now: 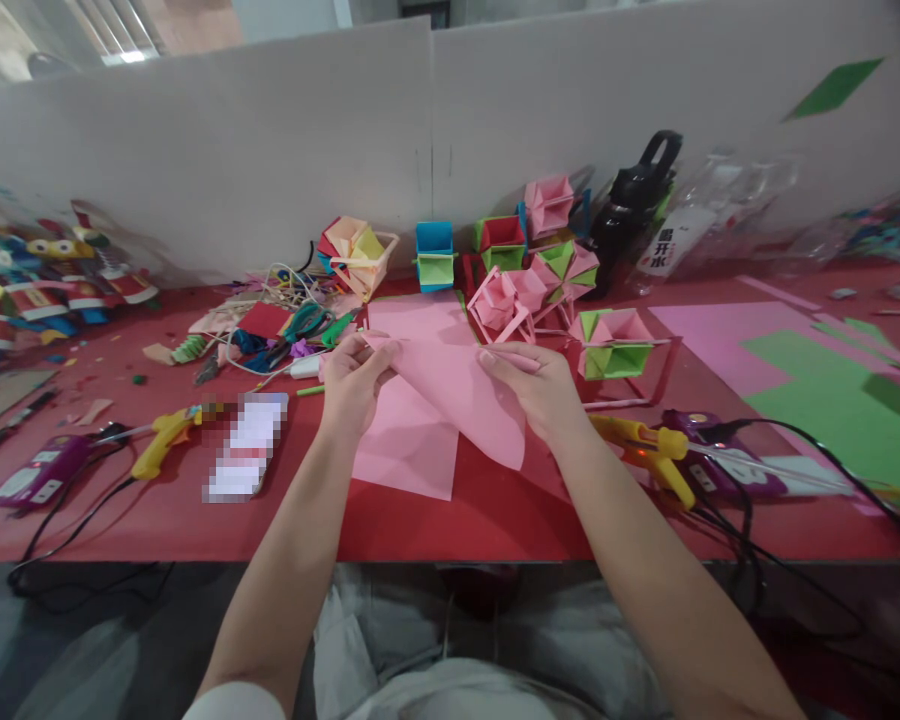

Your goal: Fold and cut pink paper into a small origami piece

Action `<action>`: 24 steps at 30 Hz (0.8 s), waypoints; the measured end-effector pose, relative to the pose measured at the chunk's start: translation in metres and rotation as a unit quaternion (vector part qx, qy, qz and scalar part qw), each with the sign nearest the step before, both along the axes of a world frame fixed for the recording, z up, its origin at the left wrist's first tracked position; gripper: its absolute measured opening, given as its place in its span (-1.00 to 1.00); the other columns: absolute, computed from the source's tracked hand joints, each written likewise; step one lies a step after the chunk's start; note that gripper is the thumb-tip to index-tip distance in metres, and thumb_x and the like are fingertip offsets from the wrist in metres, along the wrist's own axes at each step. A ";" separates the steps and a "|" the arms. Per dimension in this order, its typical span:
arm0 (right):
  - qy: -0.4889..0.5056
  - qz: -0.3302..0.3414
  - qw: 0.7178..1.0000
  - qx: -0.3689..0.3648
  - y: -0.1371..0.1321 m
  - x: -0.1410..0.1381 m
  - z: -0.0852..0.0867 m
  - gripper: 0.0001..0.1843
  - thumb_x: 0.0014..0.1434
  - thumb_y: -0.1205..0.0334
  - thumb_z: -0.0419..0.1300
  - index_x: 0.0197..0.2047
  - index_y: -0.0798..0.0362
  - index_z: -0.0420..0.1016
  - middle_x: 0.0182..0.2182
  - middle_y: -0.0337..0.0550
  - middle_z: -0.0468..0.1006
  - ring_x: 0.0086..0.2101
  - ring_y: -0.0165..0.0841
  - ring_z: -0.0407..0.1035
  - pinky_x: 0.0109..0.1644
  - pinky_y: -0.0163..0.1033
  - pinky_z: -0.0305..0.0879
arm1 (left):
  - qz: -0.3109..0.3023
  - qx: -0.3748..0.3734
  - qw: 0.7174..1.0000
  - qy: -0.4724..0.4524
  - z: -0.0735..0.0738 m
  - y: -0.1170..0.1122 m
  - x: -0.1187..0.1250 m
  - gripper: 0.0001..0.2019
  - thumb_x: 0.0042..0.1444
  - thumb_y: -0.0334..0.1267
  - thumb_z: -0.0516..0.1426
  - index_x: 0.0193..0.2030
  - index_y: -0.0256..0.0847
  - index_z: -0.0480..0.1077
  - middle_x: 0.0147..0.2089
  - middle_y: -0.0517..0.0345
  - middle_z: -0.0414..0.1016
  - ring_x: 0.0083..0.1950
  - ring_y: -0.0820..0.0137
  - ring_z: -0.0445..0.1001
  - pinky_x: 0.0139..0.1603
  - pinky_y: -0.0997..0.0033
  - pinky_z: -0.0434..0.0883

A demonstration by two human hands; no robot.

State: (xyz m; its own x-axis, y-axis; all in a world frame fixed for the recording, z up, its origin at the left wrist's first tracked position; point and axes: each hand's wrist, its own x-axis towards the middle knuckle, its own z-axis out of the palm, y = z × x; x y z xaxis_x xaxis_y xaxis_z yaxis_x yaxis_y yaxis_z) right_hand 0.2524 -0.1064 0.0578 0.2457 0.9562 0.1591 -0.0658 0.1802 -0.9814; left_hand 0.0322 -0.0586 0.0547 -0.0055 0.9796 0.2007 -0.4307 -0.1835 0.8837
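A piece of pink paper (457,390) is stretched between both hands, its top edge partly rolled and its lower right corner curling down. My left hand (356,375) pinches its upper left end between thumb and fingers. At the upper right end, my right hand (532,385) is closed on the same paper, thumb on top. Under it, pink sheets (405,460) lie flat on the red table. Behind the hands stand folded-paper models, among them a pink one (506,300) and a pink and green one (615,345).
Yellow glue guns lie left (166,440) and right (649,450), with black cables. A phone (247,445) lies left of my arm. Paper scraps and tools (292,325) are heaped behind it. A black bottle (630,215), a clear bottle (675,230) and green sheets (832,400) are at right.
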 end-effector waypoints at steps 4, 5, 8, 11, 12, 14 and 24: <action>-0.003 -0.007 1.000 -0.001 -0.001 0.000 0.002 -0.68 -0.15 0.00 0.56 -0.32 -0.07 0.73 -0.33 -0.18 0.72 -0.27 -0.27 0.57 -0.12 -0.15 0.45 | 0.000 -0.004 1.000 -0.002 0.000 0.000 -0.002 -0.71 -0.05 -0.18 0.41 -0.33 -0.21 0.41 -0.41 0.28 0.51 -0.40 0.51 0.54 -0.24 0.43 0.57; -0.004 -0.009 1.000 -0.002 -0.002 0.000 0.002 -0.68 -0.16 0.00 0.56 -0.32 -0.06 0.73 -0.33 -0.17 0.72 -0.27 -0.26 0.56 -0.12 -0.15 0.45 | -0.003 -0.002 1.000 -0.001 0.001 0.001 -0.002 -0.72 -0.03 -0.17 0.40 -0.32 -0.20 0.41 -0.42 0.29 0.51 -0.40 0.50 0.55 -0.24 0.43 0.58; -0.004 -0.009 1.000 -0.006 -0.002 0.001 0.004 -0.67 -0.16 0.00 0.55 -0.31 -0.06 0.73 -0.32 -0.17 0.72 -0.27 -0.27 0.56 -0.12 -0.15 0.44 | -0.020 0.010 1.000 0.011 0.003 0.000 -0.005 -0.71 0.00 -0.14 0.39 -0.22 -0.17 0.43 -0.38 0.27 0.55 -0.37 0.47 0.58 -0.24 0.40 0.58; -0.003 -0.007 1.000 -0.006 -0.002 0.002 0.005 -0.67 -0.17 0.01 0.56 -0.32 -0.05 0.73 -0.32 -0.16 0.72 -0.27 -0.27 0.56 -0.13 -0.17 0.44 | -0.033 0.026 0.999 0.024 0.006 -0.001 -0.008 -0.68 0.01 -0.14 0.38 -0.13 -0.14 0.45 -0.25 0.18 0.63 -0.31 0.43 0.61 -0.22 0.39 0.59; -0.002 -0.007 1.000 -0.004 -0.002 0.002 0.005 -0.67 -0.17 0.01 0.56 -0.32 -0.05 0.73 -0.33 -0.16 0.72 -0.27 -0.27 0.56 -0.13 -0.17 0.44 | -0.034 0.031 0.999 0.025 0.007 -0.001 -0.009 -0.68 0.01 -0.14 0.38 -0.13 -0.14 0.46 -0.20 0.15 0.65 -0.29 0.42 0.62 -0.22 0.38 0.59; -0.004 -0.006 1.000 0.001 -0.002 0.003 0.005 -0.68 -0.16 0.01 0.56 -0.32 -0.05 0.73 -0.32 -0.16 0.72 -0.26 -0.26 0.56 -0.12 -0.16 0.44 | -0.031 0.036 0.999 0.023 0.008 -0.002 -0.011 -0.68 0.00 -0.14 0.39 -0.15 -0.15 0.46 -0.14 0.12 0.66 -0.29 0.43 0.62 -0.21 0.39 0.60; -0.063 -0.002 0.998 0.028 -0.003 0.004 0.006 -0.74 -0.03 0.01 0.50 -0.27 -0.09 0.73 -0.27 -0.16 0.73 -0.18 -0.22 0.57 0.00 -0.09 0.44 | -0.022 0.048 0.999 0.011 0.006 0.001 -0.017 -0.72 -0.02 -0.18 0.42 -0.22 -0.19 0.50 -0.17 0.07 0.68 -0.27 0.41 0.64 -0.20 0.39 0.62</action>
